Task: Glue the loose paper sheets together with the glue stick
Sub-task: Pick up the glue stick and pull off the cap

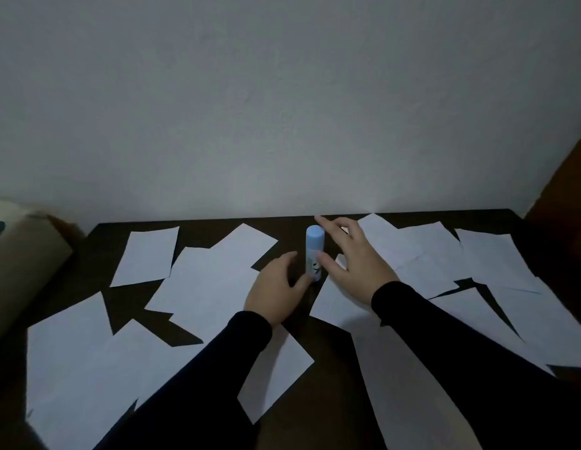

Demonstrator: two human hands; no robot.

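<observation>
- My left hand lies low over the desk, palm down, fingers loosely curled; the thumb tip sits against the lower left side of the glue stick, the forefinger reaching up just left of it. The grip is not closed round the tube.
- My right hand comes in from the right, palm down, fingers spread wide. The thumb touches the tube's right side at the label; the forefinger stretches past the cap toward the wall. Spread, gripping nothing.
- So the tube is bracketed between my two thumbs; whether either presses firmly, I cannot tell.
- Both forearms are in black sleeves, running from the lower edge of view up and inward, so that the hands converge on the tube.
- Glue stick: upright on bare dark desk, near the far edge, centre of view. Pale blue cap on, white body with a small dark print.
- Loose paper sheets: white, scattered flat over the desk on both sides, many overlapping at odd angles; some lie under my forearms.
- Far left, beyond the desk: a pale, blurred object, not identifiable.
</observation>
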